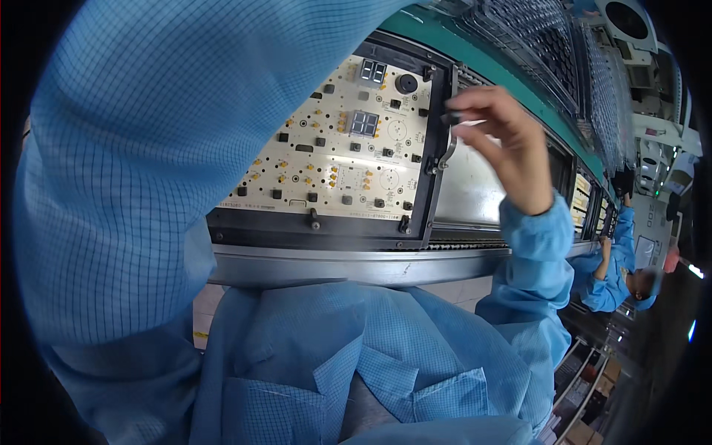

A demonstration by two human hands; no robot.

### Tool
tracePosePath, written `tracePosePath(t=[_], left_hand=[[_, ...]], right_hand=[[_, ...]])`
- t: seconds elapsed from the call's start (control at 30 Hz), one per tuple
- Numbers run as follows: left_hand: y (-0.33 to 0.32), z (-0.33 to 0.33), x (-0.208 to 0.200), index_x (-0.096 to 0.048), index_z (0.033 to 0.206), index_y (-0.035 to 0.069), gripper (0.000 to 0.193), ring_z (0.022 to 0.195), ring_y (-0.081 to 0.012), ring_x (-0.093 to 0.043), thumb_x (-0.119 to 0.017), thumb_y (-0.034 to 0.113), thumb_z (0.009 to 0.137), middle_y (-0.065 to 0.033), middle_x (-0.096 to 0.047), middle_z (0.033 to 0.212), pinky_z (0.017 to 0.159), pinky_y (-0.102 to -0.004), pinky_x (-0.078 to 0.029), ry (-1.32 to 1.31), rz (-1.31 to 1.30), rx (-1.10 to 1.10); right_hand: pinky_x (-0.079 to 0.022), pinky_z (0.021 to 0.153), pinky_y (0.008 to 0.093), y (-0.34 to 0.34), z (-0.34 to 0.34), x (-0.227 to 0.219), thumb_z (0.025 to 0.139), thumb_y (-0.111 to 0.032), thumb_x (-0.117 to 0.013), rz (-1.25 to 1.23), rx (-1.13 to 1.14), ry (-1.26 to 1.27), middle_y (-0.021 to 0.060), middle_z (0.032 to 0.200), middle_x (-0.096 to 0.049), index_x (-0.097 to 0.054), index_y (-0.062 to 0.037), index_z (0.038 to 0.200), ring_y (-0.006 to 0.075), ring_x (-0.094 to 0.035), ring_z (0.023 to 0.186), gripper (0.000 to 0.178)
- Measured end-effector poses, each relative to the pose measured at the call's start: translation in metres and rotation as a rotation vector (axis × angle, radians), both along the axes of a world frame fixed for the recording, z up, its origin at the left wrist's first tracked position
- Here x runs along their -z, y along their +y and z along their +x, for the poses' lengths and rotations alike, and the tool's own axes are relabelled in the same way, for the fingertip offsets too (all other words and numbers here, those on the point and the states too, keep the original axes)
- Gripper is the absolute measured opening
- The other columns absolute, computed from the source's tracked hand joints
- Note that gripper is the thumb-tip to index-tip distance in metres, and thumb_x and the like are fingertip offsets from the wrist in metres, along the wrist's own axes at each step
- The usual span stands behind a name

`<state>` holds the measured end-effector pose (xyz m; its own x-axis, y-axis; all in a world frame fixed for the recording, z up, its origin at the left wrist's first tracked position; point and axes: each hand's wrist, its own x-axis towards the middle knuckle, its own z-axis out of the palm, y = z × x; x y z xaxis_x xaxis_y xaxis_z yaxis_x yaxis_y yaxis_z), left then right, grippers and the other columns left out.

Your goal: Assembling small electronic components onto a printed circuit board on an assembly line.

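My right hand [506, 141] is raised over the right edge of the black carrier frame [319, 231]. Thumb and forefinger pinch a small black part [450, 117], too blurred to name surely. In the frame lies a cream circuit board [326, 159] with several small black switches, yellow parts and two digit displays [364, 124]. A round black buzzer [406, 83] sits at the board's far right corner; printed circles [389, 179] mark spots nearer me. A curved metal latch [448, 152] is just below my fingertips. My left sleeve [163, 148] crosses the board's left part; that hand is out of view.
The metal conveyor rail [356, 267] runs along my side of the carrier. Beyond the line is a green surface [512, 81] with stacked clear plastic trays [538, 52]. Farther right along the line, a co-worker in blue [619, 274] reaches toward other boards [581, 200].
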<state>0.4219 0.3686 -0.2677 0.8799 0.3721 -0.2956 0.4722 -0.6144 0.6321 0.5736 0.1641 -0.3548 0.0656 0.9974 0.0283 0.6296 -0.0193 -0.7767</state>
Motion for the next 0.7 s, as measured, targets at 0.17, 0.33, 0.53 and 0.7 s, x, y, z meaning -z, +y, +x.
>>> tracePosePath(t=[0.17,0.33,0.53,0.7], left_hand=[[0.018,0.006,0.01,-0.053,0.112,-0.003,0.028,0.092,-0.0213,-0.062,-0.046,0.018,0.096,-0.0138,-0.061,0.099,0.076,-0.033,-0.052,-0.009,-0.401,-0.05],[0.044,0.013,0.015,-0.05,0.113,-0.006,0.029,0.089,-0.0192,-0.063,-0.044,0.018,0.097,-0.0142,-0.059,0.099,0.075,-0.0301,-0.054,-0.023,-0.802,-0.119],[0.048,0.002,0.025,-0.046,0.114,-0.009,0.03,0.085,-0.0167,-0.063,-0.043,0.017,0.099,-0.0148,-0.057,0.099,0.073,-0.0268,-0.055,-0.048,-1.29,-0.196],[0.008,-0.048,0.078,-0.031,0.124,-0.013,0.038,0.083,-0.02,-0.066,-0.039,0.017,0.101,-0.0196,-0.059,0.101,0.074,-0.0273,-0.061,-0.547,-1.199,-0.151]], right_hand=[[-0.049,0.074,0.0265,0.002,-0.022,0.021,0.077,0.003,-0.069,-0.045,-0.138,-0.209,0.011,0.102,-0.062,-0.064,-0.0001,0.106,0.0185,-0.06,0.087,0.029],[-0.051,0.077,0.0294,-0.001,-0.021,0.025,0.077,0.003,-0.068,0.017,-0.148,-0.276,0.0129,0.105,-0.064,-0.064,0.0,0.106,0.0222,-0.062,0.091,0.029],[-0.05,0.077,0.0296,0.005,-0.023,0.02,0.075,0.0,-0.071,-0.082,-0.132,-0.385,0.0116,0.099,-0.065,-0.066,-0.0006,0.105,0.0223,-0.063,0.088,0.03],[-0.05,0.072,0.0289,0.011,-0.019,0.016,0.075,-0.004,-0.072,-0.127,-0.149,-0.423,0.0107,0.095,-0.066,-0.066,-0.0016,0.106,0.0194,-0.063,0.082,0.031]])
